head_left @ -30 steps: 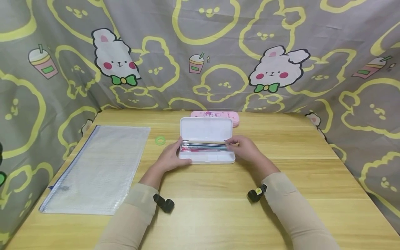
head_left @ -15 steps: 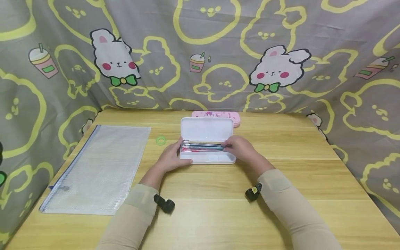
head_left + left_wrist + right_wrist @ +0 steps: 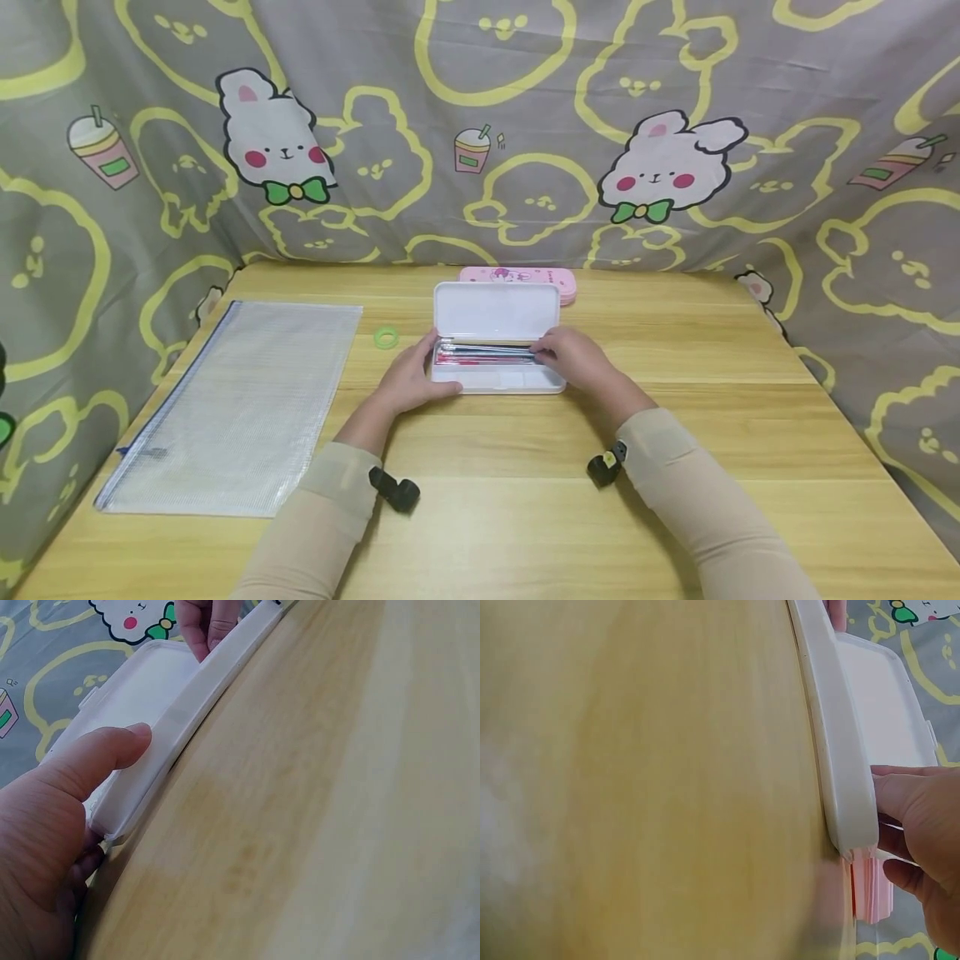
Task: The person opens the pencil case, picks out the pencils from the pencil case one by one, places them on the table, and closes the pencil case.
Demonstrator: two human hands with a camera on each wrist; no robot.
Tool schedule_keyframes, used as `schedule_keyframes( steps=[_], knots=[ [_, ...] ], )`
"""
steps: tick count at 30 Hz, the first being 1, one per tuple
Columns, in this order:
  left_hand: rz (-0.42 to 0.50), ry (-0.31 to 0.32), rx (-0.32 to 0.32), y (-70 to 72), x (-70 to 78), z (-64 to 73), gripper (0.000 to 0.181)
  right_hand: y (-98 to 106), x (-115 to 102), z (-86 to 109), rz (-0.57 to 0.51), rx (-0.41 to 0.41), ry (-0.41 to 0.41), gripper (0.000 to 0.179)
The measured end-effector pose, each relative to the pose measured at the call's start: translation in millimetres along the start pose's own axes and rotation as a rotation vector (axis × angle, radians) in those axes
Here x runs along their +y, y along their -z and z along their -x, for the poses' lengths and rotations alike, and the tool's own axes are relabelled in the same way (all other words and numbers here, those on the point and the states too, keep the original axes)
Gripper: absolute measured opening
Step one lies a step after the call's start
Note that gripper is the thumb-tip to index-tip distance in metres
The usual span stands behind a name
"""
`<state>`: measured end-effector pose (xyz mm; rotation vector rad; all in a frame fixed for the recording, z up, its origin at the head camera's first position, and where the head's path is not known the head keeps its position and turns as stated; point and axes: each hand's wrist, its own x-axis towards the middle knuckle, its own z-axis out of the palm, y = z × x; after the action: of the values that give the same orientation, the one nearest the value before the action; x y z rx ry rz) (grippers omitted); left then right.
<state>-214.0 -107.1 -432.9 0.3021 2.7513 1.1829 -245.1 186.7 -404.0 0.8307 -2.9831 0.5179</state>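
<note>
A white pencil case [image 3: 498, 380] stands with its lid [image 3: 497, 310] raised, in the middle of the table. Several slim pencils [image 3: 487, 352], dark, blue and red, lie lengthwise in it. My left hand [image 3: 408, 375] grips the case's left end, its thumb on the front wall, as the left wrist view also shows. My right hand [image 3: 577, 358] reaches in over the right end, its fingertips pinching at the right ends of the dark pencils. In the right wrist view the case wall [image 3: 847, 750] hides those fingertips.
Behind the raised lid lies a pink pencil case [image 3: 567, 285]. A green ring [image 3: 386, 337], like a tape roll, sits to the left. Farther left lies a translucent zip pouch [image 3: 240, 408] with a blue zipper edge. A patterned curtain [image 3: 525, 200] borders the table.
My right hand has moved slightly left, farther in over the pencils, and its fingers have closed in at their right ends. The left hand keeps its grip; the case stays put.
</note>
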Motion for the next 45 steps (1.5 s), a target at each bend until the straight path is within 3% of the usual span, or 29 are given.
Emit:
schedule_keyframes(
  steps=[12,22,30,45],
  knots=[
    [0.003,0.003,-0.002,-2.6,-1.2,-1.8,0.114,0.6,1.4,4.4,-0.041,0.023,0.027,0.018],
    [0.0,-0.002,-0.012,-0.8,0.9,-1.1,0.114,16.6,11.8,17.2,-0.278,0.043,-0.131,0.021],
    [-0.006,-0.003,-0.005,0.3,-0.1,-1.5,0.113,34.9,49.7,39.5,-0.255,0.097,-0.176,0.023],
    [-0.02,-0.001,-0.011,-0.2,-0.4,0.2,0.114,56.7,129.9,114.7,-0.204,0.103,-0.349,0.03]
  ],
)
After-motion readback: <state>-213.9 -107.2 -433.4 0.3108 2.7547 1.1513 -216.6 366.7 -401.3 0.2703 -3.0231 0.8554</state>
